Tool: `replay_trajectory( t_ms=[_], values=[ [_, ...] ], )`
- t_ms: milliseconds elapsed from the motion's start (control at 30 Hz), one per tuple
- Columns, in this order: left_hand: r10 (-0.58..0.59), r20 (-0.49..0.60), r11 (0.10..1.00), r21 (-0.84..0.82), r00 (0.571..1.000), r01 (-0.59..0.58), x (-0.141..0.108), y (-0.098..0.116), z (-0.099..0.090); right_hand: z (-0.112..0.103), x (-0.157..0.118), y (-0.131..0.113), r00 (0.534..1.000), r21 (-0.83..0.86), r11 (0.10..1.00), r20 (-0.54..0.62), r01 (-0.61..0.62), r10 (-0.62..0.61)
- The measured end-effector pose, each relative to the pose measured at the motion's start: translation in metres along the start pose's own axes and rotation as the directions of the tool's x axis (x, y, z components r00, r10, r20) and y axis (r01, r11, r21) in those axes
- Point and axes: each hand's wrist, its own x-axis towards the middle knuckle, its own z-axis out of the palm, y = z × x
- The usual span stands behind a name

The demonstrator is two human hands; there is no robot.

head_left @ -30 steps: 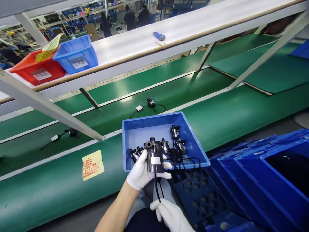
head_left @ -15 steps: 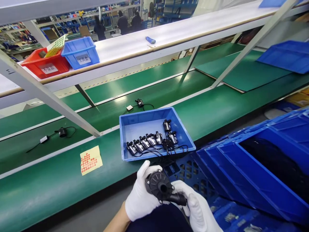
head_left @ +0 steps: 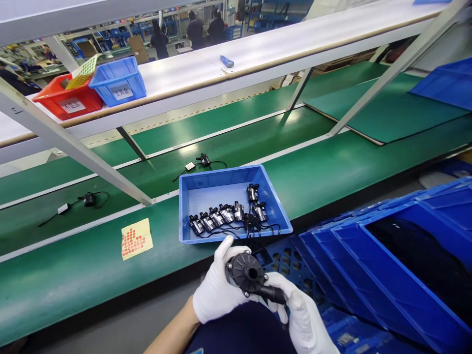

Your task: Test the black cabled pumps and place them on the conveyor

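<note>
A black round pump [head_left: 248, 272] with a central opening and a side spout is held up in front of the body. My left hand [head_left: 218, 287], in a white glove, wraps round its left side. My right hand [head_left: 300, 309], also gloved, grips it at the lower right by the spout. Just beyond, a blue tray [head_left: 273, 196] rests on the green bench's near strip, holding several small black pumps [head_left: 225, 213] with cables. A yellow sheet of red round stickers [head_left: 135, 239] lies left of the tray.
Two cabled pumps lie on the belt [head_left: 165, 179] behind. An upper shelf [head_left: 177, 81] bears a red bin [head_left: 70, 101], a blue bin [head_left: 120, 83] and a blue tool [head_left: 226, 61]. Blue crates [head_left: 383, 275] stand stacked at the right. People are in the background.
The view has shifted slightly. Both hands still hold the black pump, which sits a little higher and further right in the picture. The belt pumps appear further left.
</note>
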Motion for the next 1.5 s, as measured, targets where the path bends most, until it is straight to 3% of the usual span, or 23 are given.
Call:
replay_trajectory(
  t_ms=[100,233,367,600,700,933,1167,1367,1500],
  values=[
    [-0.029,0.021,0.999,-0.041,0.999,0.030,0.002,0.001,0.001,-0.003,-0.002,0.002,1.000,-0.017,1.000,0.009,0.003,-0.003],
    [0.016,0.013,0.992,-0.122,1.000,-0.014,0.002,-0.002,0.001,-0.003,-0.002,-0.001,0.998,-0.039,0.997,0.037,0.060,-0.059],
    [0.012,-0.005,0.987,-0.161,1.000,-0.012,0.002,-0.003,0.001,-0.001,-0.002,-0.002,0.998,-0.084,0.994,-0.001,0.066,-0.067],
    [-0.056,-0.017,0.990,-0.133,0.998,0.053,-0.004,0.002,0.000,0.004,-0.007,0.034,0.999,0.042,0.999,0.026,0.029,-0.030],
    [-0.095,-0.022,0.987,-0.133,0.995,0.091,-0.007,0.004,-0.001,0.006,-0.008,0.039,1.000,0.060,0.998,0.019,0.008,-0.009],
    [-0.006,-0.045,0.995,-0.099,0.999,0.001,-0.013,0.009,-0.003,0.017,-0.009,0.029,0.998,0.088,0.996,-0.042,-0.035,0.038],
    [-0.082,-0.037,0.986,-0.147,0.996,0.076,-0.024,0.005,-0.014,0.024,-0.012,0.027,1.000,-0.037,0.999,0.019,0.020,-0.019],
    [-0.074,-0.056,0.987,-0.144,0.996,0.066,-0.031,-0.001,-0.018,0.027,-0.009,0.007,0.998,-0.105,0.993,0.041,0.059,-0.055],
    [-0.090,-0.031,0.967,-0.242,0.995,0.080,-0.033,-0.004,-0.020,0.030,-0.007,-0.007,0.995,-0.128,0.987,0.040,0.096,-0.092]
  ],
)
